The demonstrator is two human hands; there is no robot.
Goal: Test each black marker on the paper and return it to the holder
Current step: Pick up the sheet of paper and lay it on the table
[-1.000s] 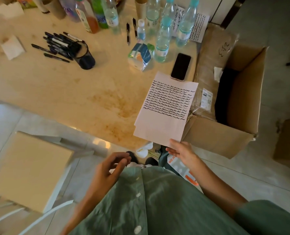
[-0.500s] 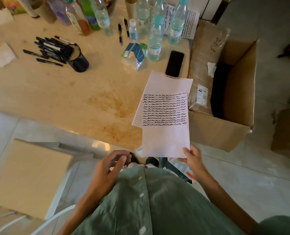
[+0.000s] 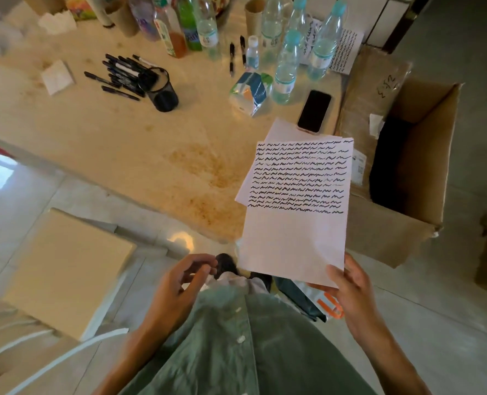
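My right hand [image 3: 353, 289] pinches the bottom corner of a white paper [image 3: 296, 240] covered in rows of black squiggles and holds it up above the table's near edge. A second sheet [image 3: 279, 129] lies under it on the table. My left hand [image 3: 179, 286] hovers by my shirt with fingers loosely curled, holding nothing. Far off at the back left, a black mesh holder [image 3: 162, 91] lies tipped on its side with several black markers [image 3: 119, 76] spilling out of it. Two more black markers [image 3: 236, 54] lie near the bottles.
Several water and drink bottles [image 3: 286, 69] crowd the back of the beige table [image 3: 108, 132]. A phone [image 3: 314, 110] and a small carton [image 3: 249, 92] lie near the papers. An open cardboard box [image 3: 407, 155] stands right of the table, a stool [image 3: 63, 269] at lower left.
My right hand has lifted the scribbled paper off the table and drawn it toward me, uncovering a second sheet beneath. My left hand has stayed by my shirt.
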